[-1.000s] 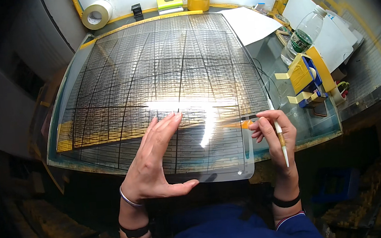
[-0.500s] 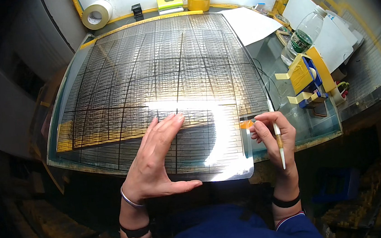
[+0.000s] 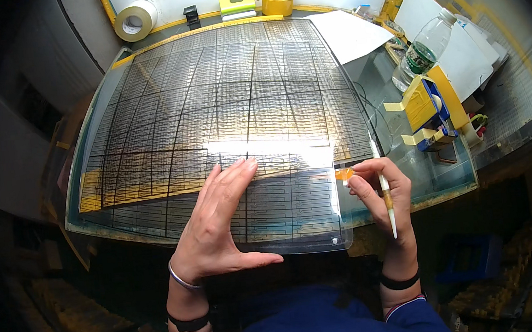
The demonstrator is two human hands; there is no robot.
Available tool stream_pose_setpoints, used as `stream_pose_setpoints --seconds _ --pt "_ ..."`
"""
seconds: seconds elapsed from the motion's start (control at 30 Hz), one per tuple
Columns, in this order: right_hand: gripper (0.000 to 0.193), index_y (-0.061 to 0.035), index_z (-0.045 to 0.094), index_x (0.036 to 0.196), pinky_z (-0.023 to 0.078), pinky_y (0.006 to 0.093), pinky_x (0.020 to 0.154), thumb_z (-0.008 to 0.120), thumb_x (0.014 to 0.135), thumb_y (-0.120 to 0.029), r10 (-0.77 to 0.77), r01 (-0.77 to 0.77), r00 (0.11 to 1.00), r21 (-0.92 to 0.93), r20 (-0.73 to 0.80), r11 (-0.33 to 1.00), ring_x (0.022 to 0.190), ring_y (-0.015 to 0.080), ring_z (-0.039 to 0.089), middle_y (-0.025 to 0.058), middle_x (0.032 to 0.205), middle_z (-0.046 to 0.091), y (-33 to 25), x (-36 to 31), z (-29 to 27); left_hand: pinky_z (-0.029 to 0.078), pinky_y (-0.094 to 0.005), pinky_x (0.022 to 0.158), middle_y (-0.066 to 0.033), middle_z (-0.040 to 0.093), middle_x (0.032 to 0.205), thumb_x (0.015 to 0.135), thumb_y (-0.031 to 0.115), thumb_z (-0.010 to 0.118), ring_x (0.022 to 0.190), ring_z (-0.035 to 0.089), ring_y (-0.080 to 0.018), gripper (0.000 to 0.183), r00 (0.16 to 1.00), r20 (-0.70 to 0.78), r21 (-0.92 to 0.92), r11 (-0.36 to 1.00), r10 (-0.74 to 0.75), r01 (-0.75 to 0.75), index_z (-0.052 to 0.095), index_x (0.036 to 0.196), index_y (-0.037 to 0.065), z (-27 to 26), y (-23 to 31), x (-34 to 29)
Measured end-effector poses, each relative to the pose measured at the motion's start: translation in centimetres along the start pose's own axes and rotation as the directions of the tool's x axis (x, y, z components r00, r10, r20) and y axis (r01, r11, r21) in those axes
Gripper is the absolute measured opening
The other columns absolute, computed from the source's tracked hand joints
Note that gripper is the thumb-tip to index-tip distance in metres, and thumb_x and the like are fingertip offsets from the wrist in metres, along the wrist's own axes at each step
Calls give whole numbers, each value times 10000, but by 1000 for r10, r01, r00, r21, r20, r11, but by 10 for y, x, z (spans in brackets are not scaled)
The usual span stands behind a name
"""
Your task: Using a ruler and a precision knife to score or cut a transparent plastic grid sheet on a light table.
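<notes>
Clear film (image 3: 230, 115), glossy and covered in a dense grid of black lines, lies under the left hand (image 3: 217, 224) and stretches away beyond it; its rounded corner sits between the two hands, on the wearer's side. From here I see that left hand spread and released, fingers laid on the sheet, thumb well apart from them, by the near edge. At the film's right side, the right hand (image 3: 385, 190) pinches a small orange piece (image 3: 344, 174) between thumb and fingers, with a slim white stick (image 3: 392, 215), tan-banded, held slanting across it. Smooth glass tabletop (image 3: 435, 179) shows right of that hand; beyond stand a yellow-and-blue tape holder (image 3: 424, 106) and a see-through plastic bottle (image 3: 433, 39).
</notes>
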State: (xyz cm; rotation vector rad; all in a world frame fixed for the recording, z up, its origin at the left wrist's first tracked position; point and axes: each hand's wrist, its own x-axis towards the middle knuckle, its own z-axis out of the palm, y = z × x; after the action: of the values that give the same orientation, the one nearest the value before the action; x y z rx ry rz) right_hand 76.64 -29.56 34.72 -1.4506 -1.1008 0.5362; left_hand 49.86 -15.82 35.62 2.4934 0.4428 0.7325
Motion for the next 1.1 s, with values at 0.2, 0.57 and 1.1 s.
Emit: stream_pose_setpoints --seconds 0.2,0.57,1.1 --pt "158 2 674 1062 543 236 733 748 929 -42 3 -3 1000 0 -1 1000 789 86 684 64 886 744 -2 0 0 239 -619 1233 -174 454 1573 498 600 975 1463 430 -361 1347 1000 -9 32 999 -2 2 345 1570 82 2 -2 0" --pt "149 0 681 1052 541 237 734 749 928 -47 21 -21 1000 4 -10 1000 781 85 680 58 874 738 -1 -1 1 246 -620 1231 -170 465 1565 486 629 965 1449 450 -359 1369 1000 -2 57 998 -12 12 339 1571 76 3 -2 -1" --pt "144 -7 690 1047 524 229 721 756 926 -50 30 -30 999 10 -14 999 778 75 660 45 865 722 -1 -1 1 266 -607 1214 -194 516 1504 601 638 908 1415 487 -356 1256 1000 0 74 997 -27 27 371 1554 22 2 2 2"
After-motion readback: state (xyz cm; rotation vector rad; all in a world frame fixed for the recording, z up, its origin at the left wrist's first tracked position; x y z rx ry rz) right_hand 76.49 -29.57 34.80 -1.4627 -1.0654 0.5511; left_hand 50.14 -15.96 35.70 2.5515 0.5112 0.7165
